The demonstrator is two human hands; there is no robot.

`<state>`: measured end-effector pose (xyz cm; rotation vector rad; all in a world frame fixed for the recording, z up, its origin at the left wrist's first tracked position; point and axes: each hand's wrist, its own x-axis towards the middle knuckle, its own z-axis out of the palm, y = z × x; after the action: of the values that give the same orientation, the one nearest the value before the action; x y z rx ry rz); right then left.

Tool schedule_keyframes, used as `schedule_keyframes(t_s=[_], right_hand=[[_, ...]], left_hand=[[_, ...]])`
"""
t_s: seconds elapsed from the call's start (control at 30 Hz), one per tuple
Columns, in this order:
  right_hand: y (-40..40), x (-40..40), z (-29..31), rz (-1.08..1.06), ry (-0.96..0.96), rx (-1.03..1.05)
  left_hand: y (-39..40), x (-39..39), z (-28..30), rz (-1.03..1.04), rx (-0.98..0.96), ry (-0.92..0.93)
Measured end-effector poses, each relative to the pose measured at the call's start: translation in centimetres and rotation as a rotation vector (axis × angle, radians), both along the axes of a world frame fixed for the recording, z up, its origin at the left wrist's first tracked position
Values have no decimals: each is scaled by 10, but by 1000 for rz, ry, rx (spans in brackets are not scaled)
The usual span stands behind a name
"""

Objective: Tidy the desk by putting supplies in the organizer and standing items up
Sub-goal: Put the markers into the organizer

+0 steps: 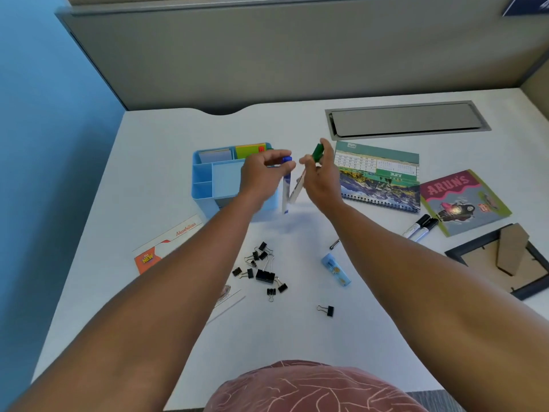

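Markers: left grip (264,173) pinches one blue (285,185), right (319,176) one green (317,152) (two black (420,227) lie apart).

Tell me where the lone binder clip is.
In the head view, the lone binder clip lies on the desk nearest the person, below the blue stapler.

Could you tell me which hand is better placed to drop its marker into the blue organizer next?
The left. The left hand holds the blue-capped marker right beside the blue organizer, partly over it. The right hand, holding the green-capped marker, is farther off, toward the calendar.
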<state>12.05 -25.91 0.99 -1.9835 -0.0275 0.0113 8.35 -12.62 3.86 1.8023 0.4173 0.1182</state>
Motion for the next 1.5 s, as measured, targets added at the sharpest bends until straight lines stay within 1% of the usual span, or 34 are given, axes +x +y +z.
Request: schedule_keyframes(t_s=[0.13, 0.23, 0.37, 0.43, 0.53, 0.73, 0.87, 1.0, 1.17, 1.27, 1.37, 1.5], right_hand=[[19, 12, 19, -68, -129, 67], [32, 16, 32, -76, -146, 164], [45, 16, 41, -67, -165, 194], [50, 16, 39, -42, -173, 176], [53, 15, 31, 25, -138, 93], [53, 14, 13, 84, 18, -13], [52, 15, 6, 125, 43, -105], [52, 16, -1, 155, 82, -142], [51, 22, -5, 189, 58, -189], [51, 25, -5, 222, 58, -202], [49, 25, -5, 194, 63, -162], [45, 25, -8, 143, 61, -165]], left_hand=[[21, 20, 23, 75, 14, -70], [36, 30, 30, 127, 2, -117], [47, 33, 32, 194, 12, -157], [49, 31, 28, 198, 30, -163], [49, 26, 17, 171, 77, -125], [47, 15, -3, 123, 184, -1], [49, 14, -12, 74, 231, 52], [50, 15, -17, 47, 284, 77], [52, 20, -19, 77, 307, 76], [50, 23, -18, 113, 278, 56], [47, 23, -17, 142, 229, 21], [47, 19, -17, 198, 225, -14]])
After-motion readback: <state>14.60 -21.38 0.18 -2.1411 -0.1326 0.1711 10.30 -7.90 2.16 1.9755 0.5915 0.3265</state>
